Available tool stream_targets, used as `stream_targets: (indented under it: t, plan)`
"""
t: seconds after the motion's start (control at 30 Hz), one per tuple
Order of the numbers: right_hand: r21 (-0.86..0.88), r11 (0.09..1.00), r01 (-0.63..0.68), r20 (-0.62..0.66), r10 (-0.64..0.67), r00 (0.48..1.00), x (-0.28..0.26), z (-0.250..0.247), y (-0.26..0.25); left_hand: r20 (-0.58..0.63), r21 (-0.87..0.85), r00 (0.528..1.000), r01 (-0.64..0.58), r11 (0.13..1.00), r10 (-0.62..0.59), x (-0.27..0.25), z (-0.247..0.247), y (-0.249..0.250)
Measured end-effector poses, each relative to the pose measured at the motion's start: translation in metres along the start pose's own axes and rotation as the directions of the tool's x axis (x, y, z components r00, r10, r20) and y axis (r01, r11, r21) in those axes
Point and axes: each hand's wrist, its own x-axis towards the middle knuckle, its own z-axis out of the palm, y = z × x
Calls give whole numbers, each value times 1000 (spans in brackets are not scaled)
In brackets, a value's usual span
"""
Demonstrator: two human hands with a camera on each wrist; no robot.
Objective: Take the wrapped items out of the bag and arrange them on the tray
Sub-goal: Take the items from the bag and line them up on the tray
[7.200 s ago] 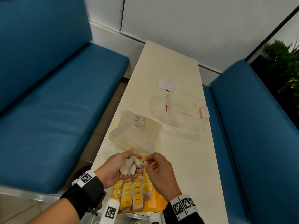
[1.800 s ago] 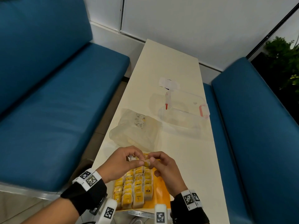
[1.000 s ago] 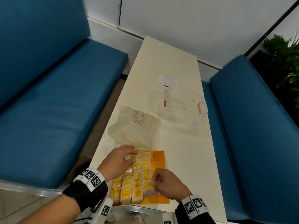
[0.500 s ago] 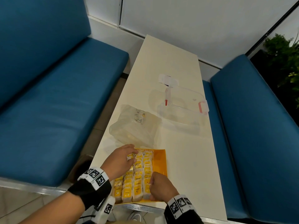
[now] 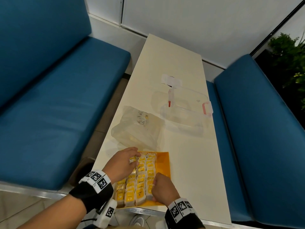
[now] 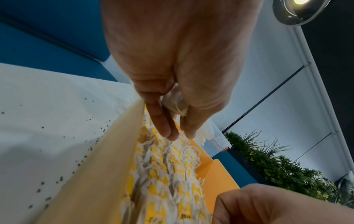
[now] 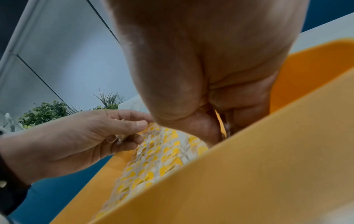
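The smooth orange plastic tray (image 5: 162,164) holds 3 rows of papery yellow-white packets (image 5: 142,176). The left hand (image 5: 122,162) pinches 1 packet at the far end; the right hand (image 5: 162,187) grips a near packet. The crinkled clear bag (image 5: 138,129) lies beyond.

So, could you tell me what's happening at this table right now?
A person is filling an orange tray with yellow-labelled tea bags, set in neat rows. The left hand holds a small bundle of tea bags at the tray's far left corner; the right hand tucks one in at the near end of the right row. The translucent plastic bag lies just beyond the tray, beside a clear lidded container.
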Motion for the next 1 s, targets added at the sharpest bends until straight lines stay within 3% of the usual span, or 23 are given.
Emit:
stream_targets:
  t: [0.3,0.47,0.53,0.63,0.7,0.73,0.9,1.0]
  plan:
    - [-89,994,57,-74,-64,995,0,3,1,18,-46,1000,11,999,-10,0,-3,2]
    - [-64,997,54,-72,-59,996,-1,1,1,-48,-331,995,69,941,-90,-6,-10,14]
    - [-56,997,59,-68,-63,996,-3,-2,0,31,-526,988,144,839,-150,-8,-14,22]
    - [-49,989,141,-159,-147,976,-9,-15,-7,270,-800,938,344,492,-218,-7,-21,31]
    - [3,959,284,-284,-271,920,-16,-30,-18,356,-854,908,412,318,-219,-6,-25,32]
    - [45,930,366,-335,-331,882,-20,-36,-25,378,-861,899,429,274,-221,-5,-25,32]
    - [155,782,604,-406,-507,761,-26,-49,-50,423,-843,877,472,257,-227,-3,-21,37]
    - [146,757,637,-367,-556,746,-23,-47,-57,434,-826,878,477,301,-199,-4,-17,40]
